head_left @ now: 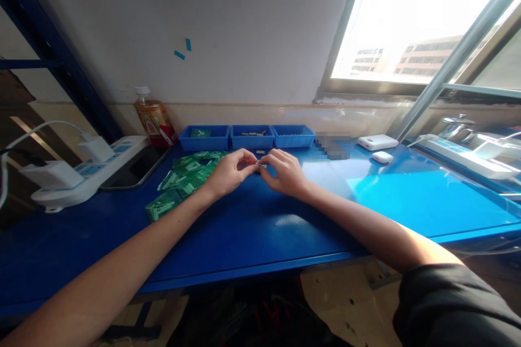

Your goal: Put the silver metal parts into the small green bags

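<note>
Fingers (pixel 249 167) of left hand (pixel 228 174) and right hand (pixel 286 174) pinch a tiny metal piece (pixel 261 165), details indistinct.

The bench (pixel 252 233) is deep blue. Green circuit boards (pixel 185 179) lie on it; three trays (pixel 247 137) are bright blue; the power strip (pixel 87 171) is white with pale blue sockets; the bottle (pixel 153 119) is amber.

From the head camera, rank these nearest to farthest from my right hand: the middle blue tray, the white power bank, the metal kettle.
1. Middle blue tray, just behind the right hand, which pinches a small metal part with the left hand.
2. White power bank, farther back on the right.
3. Metal kettle, far right by the window.
</note>
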`<act>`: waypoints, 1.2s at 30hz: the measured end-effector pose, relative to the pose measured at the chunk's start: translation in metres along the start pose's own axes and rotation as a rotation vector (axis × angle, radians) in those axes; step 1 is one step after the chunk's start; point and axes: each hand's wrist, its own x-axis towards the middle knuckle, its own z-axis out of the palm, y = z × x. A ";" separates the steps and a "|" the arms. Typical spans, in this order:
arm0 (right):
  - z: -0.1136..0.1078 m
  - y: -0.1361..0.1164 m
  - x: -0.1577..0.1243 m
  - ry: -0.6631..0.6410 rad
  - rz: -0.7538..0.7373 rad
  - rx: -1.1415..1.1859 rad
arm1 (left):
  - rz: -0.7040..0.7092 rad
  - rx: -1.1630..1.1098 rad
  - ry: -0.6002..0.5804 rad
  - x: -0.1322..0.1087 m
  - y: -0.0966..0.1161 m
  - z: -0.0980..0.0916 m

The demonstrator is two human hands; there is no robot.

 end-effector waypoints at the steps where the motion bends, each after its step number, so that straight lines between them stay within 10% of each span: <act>1: 0.000 0.000 0.000 -0.004 -0.006 0.000 | 0.003 0.012 -0.001 0.000 0.000 0.000; 36: -0.002 0.001 0.000 0.023 -0.091 0.047 | -0.017 -0.078 -0.039 0.000 0.005 -0.007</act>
